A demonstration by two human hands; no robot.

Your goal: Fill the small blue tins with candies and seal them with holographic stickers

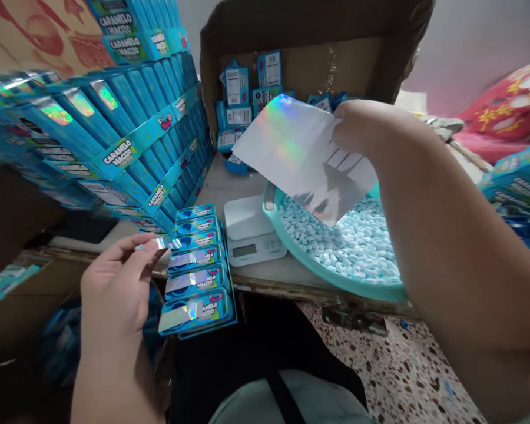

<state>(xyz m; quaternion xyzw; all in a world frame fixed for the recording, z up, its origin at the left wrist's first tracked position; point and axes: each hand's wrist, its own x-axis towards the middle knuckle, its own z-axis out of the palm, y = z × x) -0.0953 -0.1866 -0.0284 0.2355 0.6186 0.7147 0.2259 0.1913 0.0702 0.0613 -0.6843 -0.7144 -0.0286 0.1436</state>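
Pinching a thin, light, floppy holographic silver sticker sheet (pixel 300 156) by its upper right edge, right hand (pixel 371 132) closed, above the teal basin (pixel 335 277); left hand (pixel 115 288) fingertips nipping a small holographic sticker (pixel 159 243).

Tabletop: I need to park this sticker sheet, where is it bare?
Bare strip on the table, bordered by the stacked Caramelo Macizo boxes, the carton and the scale. Crowded in front: open tray of boxes, scale, and candy basin. Both hands hold holographic pieces.
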